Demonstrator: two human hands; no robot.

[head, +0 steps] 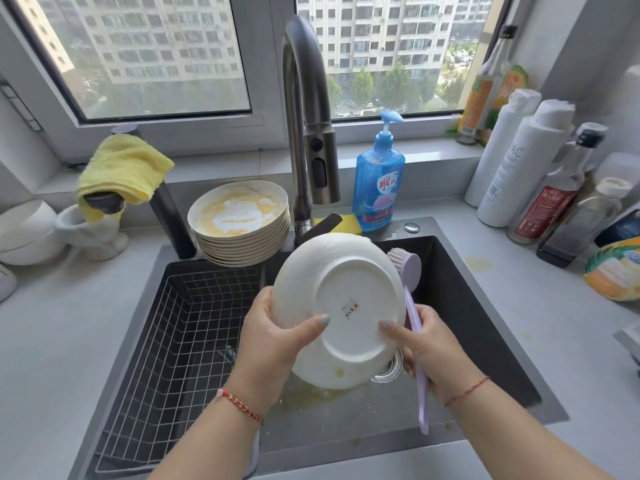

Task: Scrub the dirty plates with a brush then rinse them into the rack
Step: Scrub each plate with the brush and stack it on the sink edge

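Grey countertop surrounds a dark sink (pixel 485 306) below two window panes. One white plate (pixel 341 306) is held tilted at frame centre, underside toward the camera, over the right basin. The left hand (pixel 273 337) grips its left rim, thumb across the back; the right hand (pixel 429 348) pinches the right rim while curled round one lilac brush (pixel 412 306). One wire rack (pixel 180 348) fills the left basin. Roughly nine dirty plates (pixel 240 223) are stacked behind it, yellow residue on top. One blue soap bottle (pixel 379 181) stands beside the faucet (pixel 308 116).

Daylight floods a grey-framed window (pixel 166 57) overlooking apartment towers, above a pale counter (pixel 540 306) and its sill.
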